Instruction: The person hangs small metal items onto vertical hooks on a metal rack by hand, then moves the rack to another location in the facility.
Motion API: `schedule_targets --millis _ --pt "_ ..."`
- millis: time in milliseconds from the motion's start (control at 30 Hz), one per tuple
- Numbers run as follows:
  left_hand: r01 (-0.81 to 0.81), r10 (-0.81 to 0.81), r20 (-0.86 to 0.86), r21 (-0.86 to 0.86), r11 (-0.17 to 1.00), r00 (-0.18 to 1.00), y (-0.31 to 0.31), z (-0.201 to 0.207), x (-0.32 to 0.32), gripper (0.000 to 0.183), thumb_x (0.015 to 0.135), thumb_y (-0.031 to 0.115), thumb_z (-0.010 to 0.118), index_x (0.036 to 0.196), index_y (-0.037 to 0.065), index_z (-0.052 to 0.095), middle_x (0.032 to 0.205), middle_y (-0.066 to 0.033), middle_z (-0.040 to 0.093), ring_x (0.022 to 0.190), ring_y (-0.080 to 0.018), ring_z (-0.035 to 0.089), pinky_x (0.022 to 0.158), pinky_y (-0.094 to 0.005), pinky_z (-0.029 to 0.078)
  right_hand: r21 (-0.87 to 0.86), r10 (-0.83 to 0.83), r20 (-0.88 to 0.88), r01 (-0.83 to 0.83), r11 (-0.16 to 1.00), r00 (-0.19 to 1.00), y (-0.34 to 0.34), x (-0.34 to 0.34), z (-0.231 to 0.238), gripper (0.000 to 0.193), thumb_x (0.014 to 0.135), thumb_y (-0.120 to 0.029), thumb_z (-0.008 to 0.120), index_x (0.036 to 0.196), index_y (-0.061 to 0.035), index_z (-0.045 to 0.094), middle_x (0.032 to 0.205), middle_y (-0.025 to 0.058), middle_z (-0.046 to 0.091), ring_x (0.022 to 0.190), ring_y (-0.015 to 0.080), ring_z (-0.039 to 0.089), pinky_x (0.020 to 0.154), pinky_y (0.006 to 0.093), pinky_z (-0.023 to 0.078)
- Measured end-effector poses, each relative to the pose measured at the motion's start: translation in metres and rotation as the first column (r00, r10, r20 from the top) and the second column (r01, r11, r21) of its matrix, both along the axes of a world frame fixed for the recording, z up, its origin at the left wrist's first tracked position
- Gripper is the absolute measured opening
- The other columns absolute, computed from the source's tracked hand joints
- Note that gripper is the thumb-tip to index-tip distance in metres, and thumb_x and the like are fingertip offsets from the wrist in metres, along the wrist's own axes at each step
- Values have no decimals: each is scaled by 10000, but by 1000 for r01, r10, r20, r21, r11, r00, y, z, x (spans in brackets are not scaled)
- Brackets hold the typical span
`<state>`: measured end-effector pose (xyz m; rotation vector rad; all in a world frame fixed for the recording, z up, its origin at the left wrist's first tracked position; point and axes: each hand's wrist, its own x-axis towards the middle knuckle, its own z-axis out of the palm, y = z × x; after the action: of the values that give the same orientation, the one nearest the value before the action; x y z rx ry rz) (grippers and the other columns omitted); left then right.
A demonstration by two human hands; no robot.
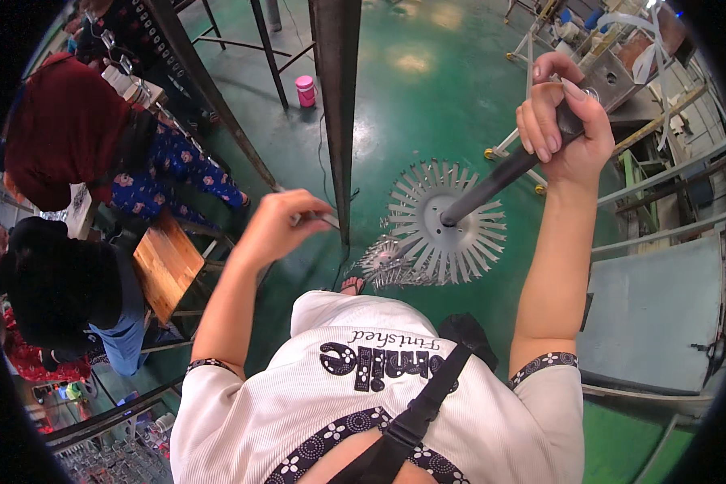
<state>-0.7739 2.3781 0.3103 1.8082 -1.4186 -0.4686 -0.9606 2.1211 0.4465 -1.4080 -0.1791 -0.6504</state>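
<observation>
My right hand (569, 121) is wrapped round the upper end of a dark grey pole (496, 184), up at the right. The pole tilts and runs down to a round grey metal disc (448, 226) with many flat strips fanning out from its rim. Below it, partly covered by the disc, a second cluster of small silver metal pieces (379, 256) shows. To the left, my left hand (286, 222) pinches a small thin metal piece (327, 219), apart from the disc. Its exact kind is too small to make out, and my fingers cover part of it.
A dark steel post (339, 105) rises just beyond my left hand. People sit and stand at the left, near a wooden stool (168, 266). A pink jug (306, 91) stands on the green floor. Metal frames and a grey panel (653, 315) line the right.
</observation>
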Motion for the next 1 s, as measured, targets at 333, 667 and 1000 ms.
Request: schedule_targets --millis 333,667,1000 --pt "-492 698 194 -582 648 689 117 177 66 122 783 -17 596 903 -23 617 807 -13 594 685 -52 516 578 -176 397 170 -204 17 198 965 979 31 -6 10 253 816 -147 415 992 30 461 421 20 337 291 87 281 292 215 265" --pt "-476 948 294 -821 316 123 94 309 175 277 812 243 607 957 9 636 851 -40 646 770 -114 596 701 -231 452 91 -247 35 243 966 968 52 7 22 160 826 -127 404 892 18 414 400 8 305 284 96 290 285 215 272" --pt "-541 907 235 -841 9 -349 36 368 232 268 708 291 628 757 28 638 755 -195 626 738 -339 626 648 -396 518 130 -321 38 313 941 946 41 -9 14 161 821 -132 419 886 15 423 398 6 315 285 91 293 289 211 283"
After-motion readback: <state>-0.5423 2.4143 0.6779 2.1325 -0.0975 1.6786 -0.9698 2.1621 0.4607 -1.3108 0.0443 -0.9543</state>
